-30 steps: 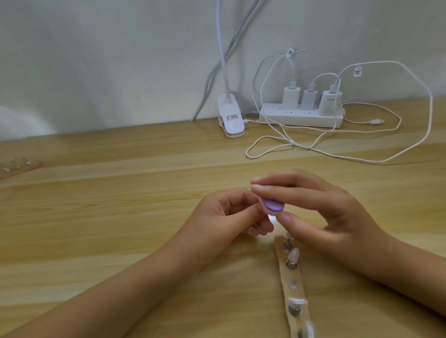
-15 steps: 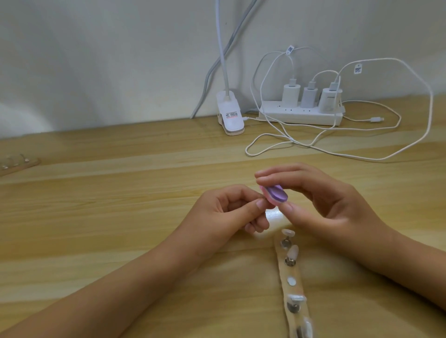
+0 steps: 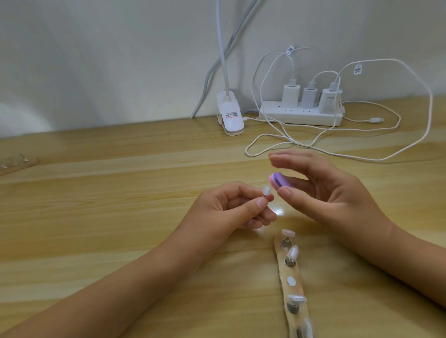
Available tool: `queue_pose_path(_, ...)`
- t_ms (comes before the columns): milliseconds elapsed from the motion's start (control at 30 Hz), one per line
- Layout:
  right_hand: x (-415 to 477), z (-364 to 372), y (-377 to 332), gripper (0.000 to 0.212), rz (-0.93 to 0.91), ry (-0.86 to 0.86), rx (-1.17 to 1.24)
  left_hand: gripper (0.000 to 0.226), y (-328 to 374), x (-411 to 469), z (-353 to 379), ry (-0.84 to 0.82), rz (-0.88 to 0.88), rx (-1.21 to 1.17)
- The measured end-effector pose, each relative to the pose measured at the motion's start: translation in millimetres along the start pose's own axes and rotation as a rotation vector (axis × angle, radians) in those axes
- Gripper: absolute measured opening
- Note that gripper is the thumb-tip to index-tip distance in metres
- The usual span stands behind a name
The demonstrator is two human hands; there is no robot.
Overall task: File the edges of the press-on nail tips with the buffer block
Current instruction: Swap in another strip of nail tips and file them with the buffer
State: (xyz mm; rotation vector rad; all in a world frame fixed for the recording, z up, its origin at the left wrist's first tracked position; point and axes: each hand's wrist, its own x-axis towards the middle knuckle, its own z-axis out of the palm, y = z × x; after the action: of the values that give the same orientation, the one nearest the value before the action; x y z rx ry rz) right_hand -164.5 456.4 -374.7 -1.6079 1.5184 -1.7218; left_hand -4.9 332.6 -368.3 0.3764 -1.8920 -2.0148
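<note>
One press-on nail tip [image 3: 266, 191], small and translucent, is pinched between the thumb and forefinger of the left hand [image 3: 229, 212], whose other fingers are curled under. It is held up off the bench [image 3: 120, 217], its free end towards the right.

One buffer block [image 3: 281, 183], rounded, with a purple face and a pink-and-white layered edge. It is gripped between the thumb and a lower finger of the right hand [image 3: 325, 193]. The upper fingers of that hand are stretched out above the block and blurred. Block and tip sit close together; whether they touch, I cannot tell.

One holder strip [image 3: 293, 272], pale and narrow, lies flat on the bench in front of both hands and runs off the near edge of view. Four mounted nail tips [image 3: 292, 252] stand on metal studs along it, with one white disc [image 3: 291, 281] at the bare position in the middle.

One second strip [image 3: 17, 163] lies at the far left edge, its detail too small to read.

One white clip lamp [image 3: 61, 0]... sits against the wall.
</note>
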Motion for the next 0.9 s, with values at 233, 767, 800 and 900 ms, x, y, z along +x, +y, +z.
queue_pose_path(233,-1.2,0.3,-4.6,0.031,-0.043,0.008,-0.128,0.020,0.7,0.4,1.3,0.004,0.007,0.028)
queue_pose_path(767,-5.5,7.3,-8.6,0.028,-0.107,0.030,0.011,0.003,-1.8,-6.3,4.1,0.158,0.235,0.290)
queue_pose_path(800,-5.2,6.9,-8.7,0.028,-0.100,0.023,0.008,0.004,-2.0,-6.1,3.6,0.158,0.236,0.297)
queue_pose_path(900,-5.1,5.8,-7.3,0.028,-0.101,0.014,-0.005,0.004,-2.2,-5.1,3.3,0.159,0.236,0.305)
